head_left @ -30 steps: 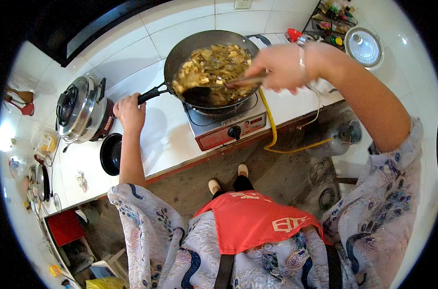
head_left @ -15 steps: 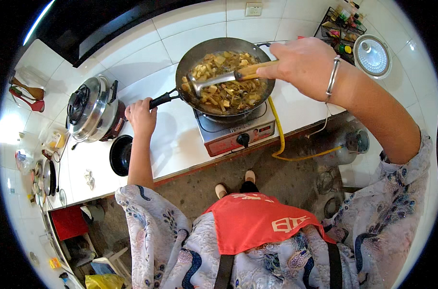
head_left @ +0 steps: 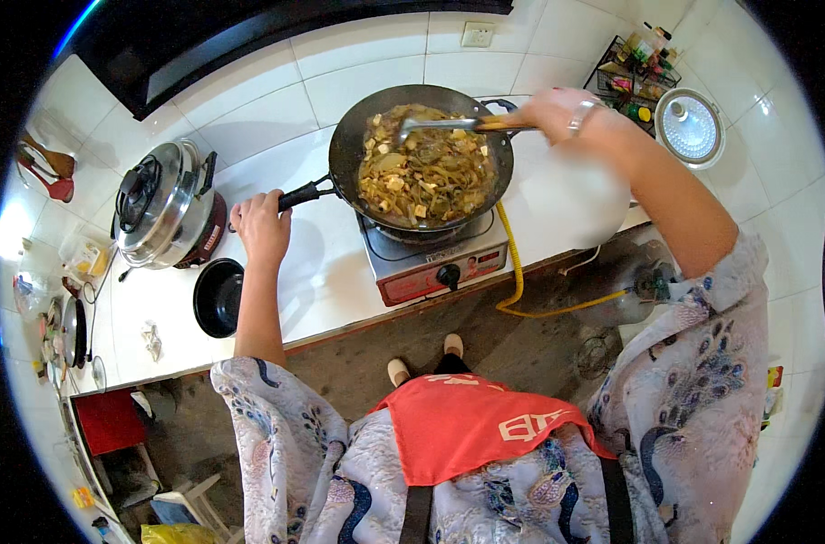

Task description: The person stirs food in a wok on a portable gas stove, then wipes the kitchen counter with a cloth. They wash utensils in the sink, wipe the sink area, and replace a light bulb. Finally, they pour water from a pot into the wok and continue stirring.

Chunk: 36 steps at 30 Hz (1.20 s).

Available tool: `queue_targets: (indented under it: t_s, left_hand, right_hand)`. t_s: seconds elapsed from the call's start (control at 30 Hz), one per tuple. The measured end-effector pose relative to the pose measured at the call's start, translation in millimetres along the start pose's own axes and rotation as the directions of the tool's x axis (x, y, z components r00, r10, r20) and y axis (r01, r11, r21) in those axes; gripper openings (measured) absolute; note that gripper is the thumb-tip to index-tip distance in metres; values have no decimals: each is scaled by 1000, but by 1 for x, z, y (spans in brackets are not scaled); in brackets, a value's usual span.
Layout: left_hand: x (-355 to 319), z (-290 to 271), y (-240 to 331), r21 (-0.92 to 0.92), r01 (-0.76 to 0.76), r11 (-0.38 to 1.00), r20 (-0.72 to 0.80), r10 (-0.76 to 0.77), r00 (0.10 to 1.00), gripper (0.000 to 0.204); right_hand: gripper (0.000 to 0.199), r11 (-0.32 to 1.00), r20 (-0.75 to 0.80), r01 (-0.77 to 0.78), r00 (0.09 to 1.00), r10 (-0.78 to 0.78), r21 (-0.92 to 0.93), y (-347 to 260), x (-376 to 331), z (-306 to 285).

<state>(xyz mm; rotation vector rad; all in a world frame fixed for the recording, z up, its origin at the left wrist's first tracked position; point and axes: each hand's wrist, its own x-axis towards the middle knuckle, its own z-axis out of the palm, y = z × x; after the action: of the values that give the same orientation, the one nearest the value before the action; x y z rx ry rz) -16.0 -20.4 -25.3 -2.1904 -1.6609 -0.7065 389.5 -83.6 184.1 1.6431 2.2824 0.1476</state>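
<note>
A dark wok (head_left: 351, 145) full of chopped stir-fried food (head_left: 426, 177) sits on a single-burner gas stove (head_left: 435, 263) on the white counter. My left hand (head_left: 261, 227) grips the wok's black handle (head_left: 305, 193) at the left. My right hand (head_left: 553, 111) holds a metal spatula (head_left: 449, 123) by its wooden handle; the blade lies over the food at the wok's far side.
A steel rice cooker (head_left: 163, 204) stands at the left, a small black pan (head_left: 218, 296) in front of it. A yellow gas hose (head_left: 512, 272) runs off the stove's right. A white lid (head_left: 691, 127) and a condiment rack (head_left: 635, 72) are at the far right.
My right hand has swung the spatula from the wok's near side to its far rim. The view has shifted so the wok and stove sit lower and more central.
</note>
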Motion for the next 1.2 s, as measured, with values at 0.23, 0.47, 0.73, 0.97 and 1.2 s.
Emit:
queue_targets:
  t_s: [0.23, 0.47, 0.73, 0.97, 1.2]
  left_hand:
    - [-2, -4, 7, 17, 44, 999, 48, -44, 998, 28]
    - [-5, 0, -3, 51, 30, 998, 35, -32, 999, 29]
    - [-4, 9, -3, 28, -9, 1000, -11, 9, 1000, 28]
    - [-4, 0, -5, 17, 10, 1000, 53, -11, 999, 40]
    - [-18, -18, 23, -121, -73, 990, -85, 63, 994, 56]
  right_hand:
    - [49, 911, -183, 34, 982, 46, 412, 78, -56, 93]
    - [44, 404, 465, -534, 845, 264, 742, -56, -77, 83]
    - [52, 871, -212, -92, 953, 218, 483, -42, -129, 118]
    - [48, 926, -144, -174, 962, 232, 334, -46, -153, 110]
    - [44, 176, 11, -132, 829, 559, 976, -67, -162, 127]
